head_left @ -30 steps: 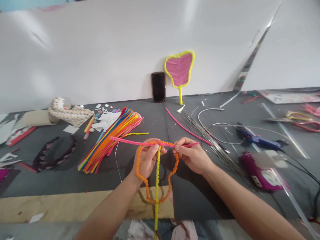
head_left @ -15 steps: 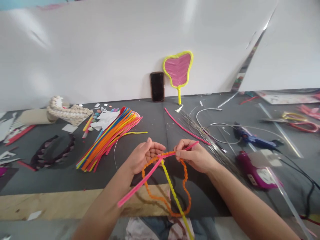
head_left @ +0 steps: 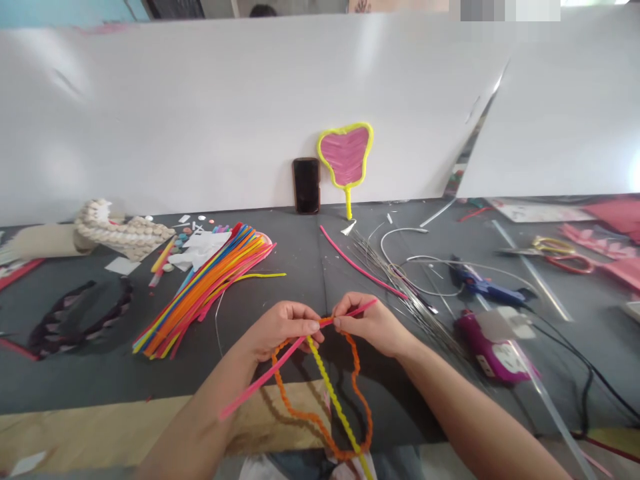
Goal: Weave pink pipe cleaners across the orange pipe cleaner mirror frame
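At the far left of the dark tabletop (head_left: 310, 267) lies a cream braided piece (head_left: 125, 233), and beside it a thick bundle of coloured pipe cleaners (head_left: 205, 287) is spread in a slanting line. Near the front edge, the left hand (head_left: 280, 327) is closed, and its thumb and forefinger pinch the pink pipe cleaner (head_left: 270, 377). This is a straight fuzzy stick that rises from the lower left to the upper right, where its short end shows past the other hand. It crosses the top of the orange loop (head_left: 320, 420), which is held up in the air between the two hands, above the front edge of the tabletop. The loop is made of twisted, wavy orange strands and has a heart-like outline with a dip at the top. A wavy yellow stem (head_left: 333, 400) starts at this dip and runs down through the loop, leaning to the right, to the bottom of the view. The right hand (head_left: 370, 327) is also closed, its fingertips pinching the pink pipe cleaner at the top of the loop, very near to the left fingertips. Further right lie thin metal wires (head_left: 400, 287), a blue glue gun (head_left: 483, 287) and a magenta device (head_left: 493, 347).
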### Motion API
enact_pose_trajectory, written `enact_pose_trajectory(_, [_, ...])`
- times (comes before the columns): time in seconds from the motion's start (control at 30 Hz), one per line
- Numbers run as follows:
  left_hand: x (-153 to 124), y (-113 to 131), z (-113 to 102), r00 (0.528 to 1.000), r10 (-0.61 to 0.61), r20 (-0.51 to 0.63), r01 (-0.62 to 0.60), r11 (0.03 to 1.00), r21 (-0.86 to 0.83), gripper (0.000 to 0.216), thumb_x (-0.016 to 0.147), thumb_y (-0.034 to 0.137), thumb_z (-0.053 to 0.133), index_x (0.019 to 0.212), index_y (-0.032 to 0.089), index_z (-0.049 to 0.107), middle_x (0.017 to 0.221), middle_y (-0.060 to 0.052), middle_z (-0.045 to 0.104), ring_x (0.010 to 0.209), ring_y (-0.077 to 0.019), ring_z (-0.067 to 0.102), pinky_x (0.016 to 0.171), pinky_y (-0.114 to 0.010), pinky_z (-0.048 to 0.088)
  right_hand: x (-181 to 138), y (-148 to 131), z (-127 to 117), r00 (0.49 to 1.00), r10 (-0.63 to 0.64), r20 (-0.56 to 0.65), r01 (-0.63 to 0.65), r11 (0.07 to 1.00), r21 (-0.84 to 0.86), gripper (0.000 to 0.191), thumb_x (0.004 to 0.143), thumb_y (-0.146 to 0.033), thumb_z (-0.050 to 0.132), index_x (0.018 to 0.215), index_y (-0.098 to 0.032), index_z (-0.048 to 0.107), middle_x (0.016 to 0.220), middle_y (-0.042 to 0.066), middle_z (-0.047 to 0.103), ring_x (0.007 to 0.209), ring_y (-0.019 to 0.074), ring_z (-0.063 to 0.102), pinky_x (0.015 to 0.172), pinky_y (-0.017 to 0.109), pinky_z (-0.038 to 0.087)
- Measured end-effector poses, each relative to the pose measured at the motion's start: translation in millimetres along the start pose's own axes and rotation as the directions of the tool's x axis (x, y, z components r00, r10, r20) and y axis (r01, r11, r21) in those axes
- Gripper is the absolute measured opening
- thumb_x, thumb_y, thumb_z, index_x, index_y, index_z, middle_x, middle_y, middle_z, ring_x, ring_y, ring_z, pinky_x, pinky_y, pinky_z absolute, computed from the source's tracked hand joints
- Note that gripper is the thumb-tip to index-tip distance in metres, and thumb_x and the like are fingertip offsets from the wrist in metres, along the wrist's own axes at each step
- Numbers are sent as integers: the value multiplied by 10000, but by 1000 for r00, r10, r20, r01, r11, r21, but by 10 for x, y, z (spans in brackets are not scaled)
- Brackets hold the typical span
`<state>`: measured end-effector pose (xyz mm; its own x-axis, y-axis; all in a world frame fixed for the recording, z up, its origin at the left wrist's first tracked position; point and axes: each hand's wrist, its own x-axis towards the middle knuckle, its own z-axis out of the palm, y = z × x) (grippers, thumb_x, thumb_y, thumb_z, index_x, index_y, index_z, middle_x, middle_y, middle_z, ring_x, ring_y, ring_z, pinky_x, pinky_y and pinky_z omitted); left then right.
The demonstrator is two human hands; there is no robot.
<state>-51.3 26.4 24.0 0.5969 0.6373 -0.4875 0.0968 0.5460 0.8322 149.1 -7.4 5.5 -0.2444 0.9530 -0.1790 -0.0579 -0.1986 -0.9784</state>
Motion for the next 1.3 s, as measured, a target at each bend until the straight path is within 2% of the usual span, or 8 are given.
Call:
enact_pose_trajectory(0.17, [0,-17,4,1000,-6,-12,7,1000,28,218,663,295,753,773,125,672,712,-82,716,619,-151,658,570,-231,522,-1,10,-9,1000,13,-6,-13,999,-35,147,698,-250,679,674,-171,558,630,-26,591,517,79,481,482,211,354])
enact_pose_trajectory(0.43, [2,-40,5,1000,-29,-11,30,994,101,232,697,335,713,797,133,661,771,-93,732,648,-152,667,615,-241,518,-5,7,-4,998,-41,-58,31,986,-161,137,701,-262,671,689,-174,567,609,-30,562,516,81,458,472,212,353])
enact_pose_trajectory(0.77, [63,-28,29,998,-30,-48,35,994,108,222,698,321,680,790,124,637,746,-82,731,685,-158,668,641,-241,483,15,-11,11,997,-19,-79,11,994,-105,125,685,-242,656,695,-172,553,692,-17,584,515,71,443,488,218,346])
enact_pose_trajectory(1.03, [95,-42,-25,999,-28,-41,33,991,128,262,716,373,684,814,133,639,782,-79,735,706,-155,668,674,-242,495,51,11,2,995,-42,-90,30,991,-134,116,693,-245,651,697,-171,561,623,-34,552,508,75,440,488,213,349])
enact_pose_trajectory(1.3, [122,-18,-58,997,-34,-62,46,979,199,267,721,409,700,807,158,671,808,-87,738,794,-197,683,752,-281,527,68,-4,-26,994,-80,-72,69,989,-133,106,705,-237,646,723,-163,572,602,-51,518,499,64,415,474,194,330])
